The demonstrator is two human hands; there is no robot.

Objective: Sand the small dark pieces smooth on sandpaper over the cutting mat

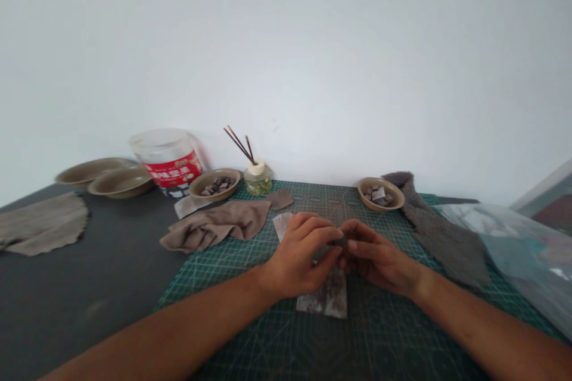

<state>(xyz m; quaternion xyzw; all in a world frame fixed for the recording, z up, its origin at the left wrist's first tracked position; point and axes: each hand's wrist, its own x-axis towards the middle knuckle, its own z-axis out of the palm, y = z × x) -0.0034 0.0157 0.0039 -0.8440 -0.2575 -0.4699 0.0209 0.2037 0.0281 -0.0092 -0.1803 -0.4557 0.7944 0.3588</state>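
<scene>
My left hand [304, 257] and my right hand [379, 260] meet above the middle of the green cutting mat [250, 271]. Their curled fingers pinch a small dark piece [341, 242], mostly hidden by the fingertips; its kind is unclear. Beneath the hands lie stained, whitish-brown flat strips [335, 297], partly covered by my left hand. A pale scrap [281, 225] shows just behind that hand. Farther back, a small brown square of cloth [280, 199] lies on the mat.
Bowls of small brownish chunks stand back left [214, 184] and back right [381, 194]. A crumpled brown cloth [223, 225], a reed diffuser [257, 177] and a red-labelled tub [170, 161] are leftward. Dark grey fabric [451, 247] and clear plastic [522, 256] lie right.
</scene>
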